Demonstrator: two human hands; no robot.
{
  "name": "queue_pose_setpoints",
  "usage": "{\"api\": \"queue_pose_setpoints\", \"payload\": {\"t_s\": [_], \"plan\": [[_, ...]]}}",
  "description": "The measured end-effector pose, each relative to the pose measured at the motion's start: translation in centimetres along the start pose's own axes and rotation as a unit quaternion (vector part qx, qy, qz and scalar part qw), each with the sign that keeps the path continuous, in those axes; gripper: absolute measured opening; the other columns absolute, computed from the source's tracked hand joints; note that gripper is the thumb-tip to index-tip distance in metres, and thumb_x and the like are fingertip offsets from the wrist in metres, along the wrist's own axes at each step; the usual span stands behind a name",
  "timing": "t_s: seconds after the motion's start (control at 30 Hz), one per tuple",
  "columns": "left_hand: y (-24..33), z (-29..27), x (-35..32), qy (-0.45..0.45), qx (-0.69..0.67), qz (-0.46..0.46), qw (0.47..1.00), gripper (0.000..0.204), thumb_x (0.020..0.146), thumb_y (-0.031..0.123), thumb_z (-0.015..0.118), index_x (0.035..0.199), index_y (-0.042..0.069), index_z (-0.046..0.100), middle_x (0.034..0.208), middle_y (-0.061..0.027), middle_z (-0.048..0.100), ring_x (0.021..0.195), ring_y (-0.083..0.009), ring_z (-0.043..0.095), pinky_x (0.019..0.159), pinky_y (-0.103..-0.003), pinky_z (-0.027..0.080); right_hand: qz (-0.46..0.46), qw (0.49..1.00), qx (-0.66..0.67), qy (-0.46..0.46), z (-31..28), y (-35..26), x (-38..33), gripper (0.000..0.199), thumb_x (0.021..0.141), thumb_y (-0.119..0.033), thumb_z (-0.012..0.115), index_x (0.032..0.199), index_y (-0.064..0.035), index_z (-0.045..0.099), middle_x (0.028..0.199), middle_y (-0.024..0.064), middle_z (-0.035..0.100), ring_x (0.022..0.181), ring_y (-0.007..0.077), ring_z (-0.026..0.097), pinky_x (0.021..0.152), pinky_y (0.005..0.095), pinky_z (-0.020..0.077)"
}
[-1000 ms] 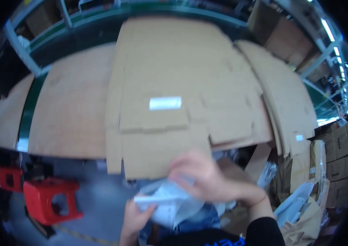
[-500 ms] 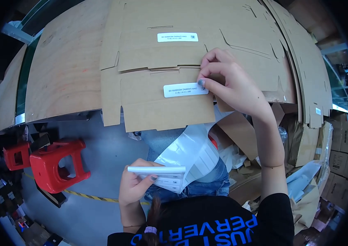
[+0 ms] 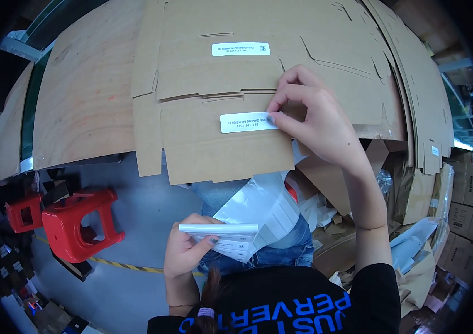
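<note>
A flat brown cardboard sheet point(image 3: 220, 158) lies at the table's front and overhangs its edge. On it is a white printed label point(image 3: 239, 123). My right hand point(image 3: 317, 114) has its thumb and forefinger pinched together at the label's right end. Behind, another cardboard sheet point(image 3: 192, 69) overlaps it and bears a similar white label point(image 3: 240, 49), lying flat. Low in front of my body, my left hand point(image 3: 182, 250) grips a folded strip of label sheets point(image 3: 228, 239), thumb on top. Pale backing paper point(image 3: 264, 203) trails from it across my lap.
More flat cardboard point(image 3: 415, 72) is stacked to the right. Bare wooden tabletop point(image 3: 83, 83) extends left. A red plastic stool point(image 3: 77, 222) stands on the floor at left. Loose cardboard and crumpled wrapping point(image 3: 415, 242) lie at lower right, beside closed cartons point(image 3: 465, 220).
My right thumb has moved slightly down and left at the label's end. The label strip in my left hand has shifted a little right.
</note>
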State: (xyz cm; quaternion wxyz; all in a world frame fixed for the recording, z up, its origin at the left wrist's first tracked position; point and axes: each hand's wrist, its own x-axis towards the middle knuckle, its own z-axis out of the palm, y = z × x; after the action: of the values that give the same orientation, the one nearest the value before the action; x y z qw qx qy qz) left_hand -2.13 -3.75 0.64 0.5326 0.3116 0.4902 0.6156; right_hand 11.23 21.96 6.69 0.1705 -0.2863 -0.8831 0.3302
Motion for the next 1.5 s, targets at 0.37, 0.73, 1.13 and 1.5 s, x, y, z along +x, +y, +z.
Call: {"api": "queue_pose_setpoints", "payload": {"t_s": [0.37, 0.73, 1.13, 1.5], "plan": [[-1.0, -1.7, 1.4, 0.014, -0.094, 0.028, 0.995, 0.014, 0.081, 0.004, 0.063, 0.092, 0.002, 0.055, 0.110, -0.0246, 0.056, 0.094, -0.0285, 0.059, 0.078, -0.030, 0.047, -0.211, 0.960, -0.182, 0.033, 1.1, -1.3, 0.9, 0.014, 0.080, -0.012, 0.062, 0.093, -0.0075, 0.063, 0.103, 0.0073, 0.050, 0.099, 0.0230, 0.045, 0.083, 0.0316, 0.0382], [-0.7, -2.4, 3.9, -0.027, -0.258, 0.135, 0.956, 0.022, 0.078, 0.003, 0.065, 0.099, -0.001, 0.062, 0.126, -0.0253, 0.044, 0.103, -0.0347, 0.054, 0.088, -0.033, 0.043, -0.277, 0.876, -0.393, 0.035, 0.8, -1.2, 4.9, 0.023, 0.088, -0.018, 0.055, 0.106, -0.0040, 0.053, 0.103, 0.0123, 0.056, 0.094, 0.0216, 0.056, 0.080, 0.0312, 0.0460], [0.8, -1.2, 2.9, -0.032, -0.243, 0.115, 0.963, 0.031, 0.082, 0.003, 0.062, 0.111, -0.004, 0.054, 0.128, -0.0318, 0.044, 0.116, -0.0430, 0.050, 0.093, -0.039, 0.044, -0.447, 0.789, -0.411, 0.100, 1.0, -3.4, 2.1, 0.016, 0.084, -0.012, 0.059, 0.097, -0.0029, 0.056, 0.082, 0.0068, 0.064, 0.070, 0.0157, 0.063, 0.064, 0.0243, 0.0506], [1.3, -0.8, 3.3, -0.045, -0.132, 0.199, 0.970, 0.016, 0.086, 0.010, 0.062, 0.099, 0.004, 0.055, 0.127, -0.0306, 0.046, 0.120, -0.0491, 0.044, 0.093, -0.042, 0.045, -0.397, 0.828, -0.391, 0.065, 2.9, -3.6, -2.1, 0.025, 0.083, -0.012, 0.058, 0.105, 0.0003, 0.057, 0.097, 0.0114, 0.057, 0.084, 0.0179, 0.056, 0.065, 0.0260, 0.0429]]}}
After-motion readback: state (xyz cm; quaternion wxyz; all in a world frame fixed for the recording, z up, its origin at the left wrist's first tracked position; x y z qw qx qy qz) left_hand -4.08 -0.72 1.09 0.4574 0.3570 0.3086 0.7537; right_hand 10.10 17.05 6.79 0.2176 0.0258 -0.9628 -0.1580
